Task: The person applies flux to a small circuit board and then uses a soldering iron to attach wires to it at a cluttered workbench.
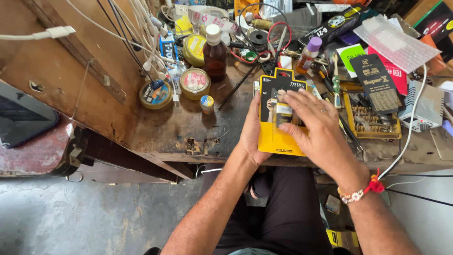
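A flat yellow and black retail blister pack [279,137] is held upright over the front edge of a worn wooden workbench [160,127]. My left hand [250,134] grips its left side from behind. My right hand [317,125] lies across the front of the pack, fingers spread over the clear plastic window in its middle. A red and beaded thread band sits on my right wrist.
A brown glass bottle [215,53], round tins [194,83], a small purple-capped bottle [309,53], white cables [141,28], a yellow parts tray [370,122], black and red packets [377,82] and a white box [427,106] crowd the bench. A dark phone [19,118] lies at left.
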